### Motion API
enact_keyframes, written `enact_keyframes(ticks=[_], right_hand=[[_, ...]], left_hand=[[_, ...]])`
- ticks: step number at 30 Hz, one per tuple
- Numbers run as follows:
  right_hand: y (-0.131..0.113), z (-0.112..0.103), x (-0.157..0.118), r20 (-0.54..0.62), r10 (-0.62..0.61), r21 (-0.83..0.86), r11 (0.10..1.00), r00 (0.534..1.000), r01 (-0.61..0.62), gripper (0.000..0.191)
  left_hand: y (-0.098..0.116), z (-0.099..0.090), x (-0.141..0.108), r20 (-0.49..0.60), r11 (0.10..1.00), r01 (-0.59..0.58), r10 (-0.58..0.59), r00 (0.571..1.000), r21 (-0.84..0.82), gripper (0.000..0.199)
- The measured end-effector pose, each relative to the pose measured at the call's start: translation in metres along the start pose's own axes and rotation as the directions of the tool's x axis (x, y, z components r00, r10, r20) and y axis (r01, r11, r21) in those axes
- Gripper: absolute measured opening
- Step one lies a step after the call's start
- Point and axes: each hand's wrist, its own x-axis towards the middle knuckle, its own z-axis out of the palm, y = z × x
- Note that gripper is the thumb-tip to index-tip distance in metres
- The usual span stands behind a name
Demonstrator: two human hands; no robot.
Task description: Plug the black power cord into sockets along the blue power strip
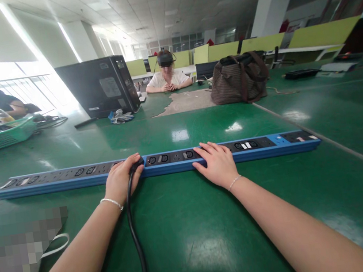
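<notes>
Long blue bar-shaped pwr strip (168, 164): lies flat, left to right across the smooth, glossy green tbl (166, 227); black recessed face w/ a row of sockets, some rounded black inserts, few white labels; straight blue edges.
Chunky black plug (139, 162): on strip's face, approx mid-length; can't tell if fully seated.
Thick round black cable (132, 227): from plug, curves down past L wrist to bottom edge of view.
L hand (122, 177): grip narrow, fingers curled round plug; smooth silver-tone bangle (112, 203) at wrist.
R hand (217, 161): holds nothing; grip wide, fingers spread flat on strip, thumb at nr edge; thin silver-tone chain bracelet (234, 183).
Blurred-out greyish item (20, 260): lower left, w/ looped pale strap.
Crumpled grey-blue fabric glove (120, 116): beyond strip, beside boxy black computer tower (98, 89).
Slumped brown textured bag (239, 79): far side, dark straps, next to ragged-edged greyish patch (187, 102).
Green plastic mesh basket (10, 136): far left, rounded rim.
Seated person in pale top (169, 79): opp. side, hands together on tbl.
</notes>
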Motion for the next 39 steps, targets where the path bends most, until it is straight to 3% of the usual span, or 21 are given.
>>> enact_keyframes(ticks=[10, 19, 25, 33, 35, 39], right_hand=[[0.001, 0.001, 0.000, 0.000, -0.005, -0.007, 1.000, 1.000, 0.005, 0.045], [0.000, 0.000, -0.001, -0.001, -0.003, -0.007, 1.000, 1.000, 0.003, 0.045], [0.001, 0.000, -0.001, -0.003, -0.002, -0.010, 1.000, 1.000, 0.002, 0.045], [0.000, 0.000, 0.000, -0.007, 0.002, -0.001, 1.000, 1.000, -0.002, 0.044], [0.000, -0.001, 0.000, -0.009, 0.003, 0.001, 1.000, 1.000, -0.003, 0.044], [-0.001, 0.000, -0.001, -0.015, 0.005, 0.005, 1.000, 1.000, -0.005, 0.044]], left_hand=[[0.010, -0.003, 0.005, 0.025, 0.994, 0.033, -0.035, 0.999, 0.103, 0.033], [0.011, -0.001, -0.002, 0.029, 0.999, 0.023, -0.024, 0.999, 0.049, 0.035], [0.008, 0.006, -0.002, -0.033, 0.999, 0.041, -0.042, 0.999, -0.035, 0.032], [0.008, 0.008, -0.002, -0.041, 0.990, 0.106, -0.111, 0.993, -0.093, 0.030], [0.009, 0.003, -0.001, -0.101, 0.984, 0.141, -0.153, 0.983, -0.113, 0.031], [0.016, -0.011, -0.003, -0.304, 0.970, 0.218, -0.240, 0.922, -0.105, 0.035]])
